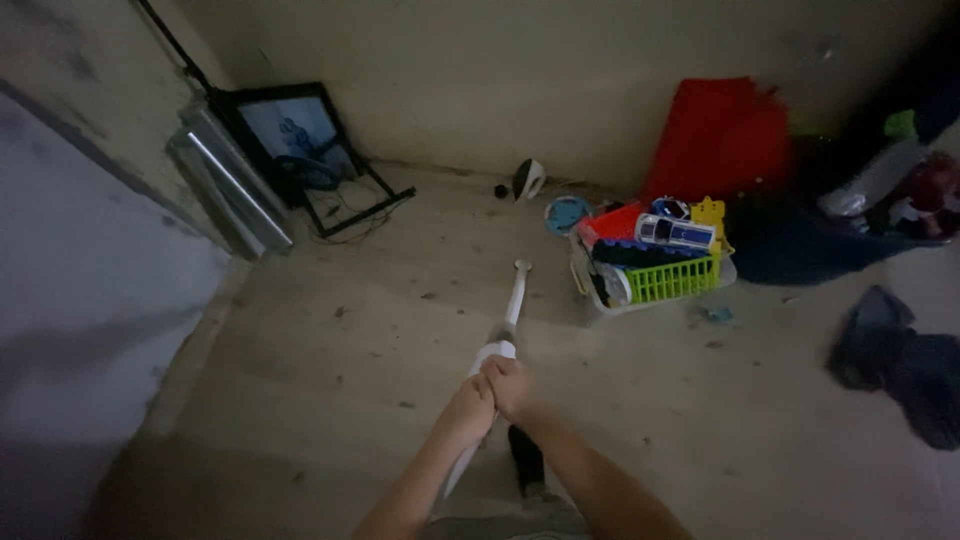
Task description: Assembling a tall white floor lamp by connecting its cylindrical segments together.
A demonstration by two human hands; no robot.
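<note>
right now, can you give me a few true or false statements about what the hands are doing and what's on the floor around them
1. Both hands grip one white stick. True: the left hand and right hand clasp the white stick together.
2. The stick's far end rests inside the basket. False: it ends on the bare floor, left of the white toy basket.
3. A framed picture leans in the left corner. True: the framed picture leans against the wall.
4. The basket is empty. False: toys fill it, among them a toy car.
5. Dark cloth lies at right. True: the dark cloth lies on the floor.
</note>
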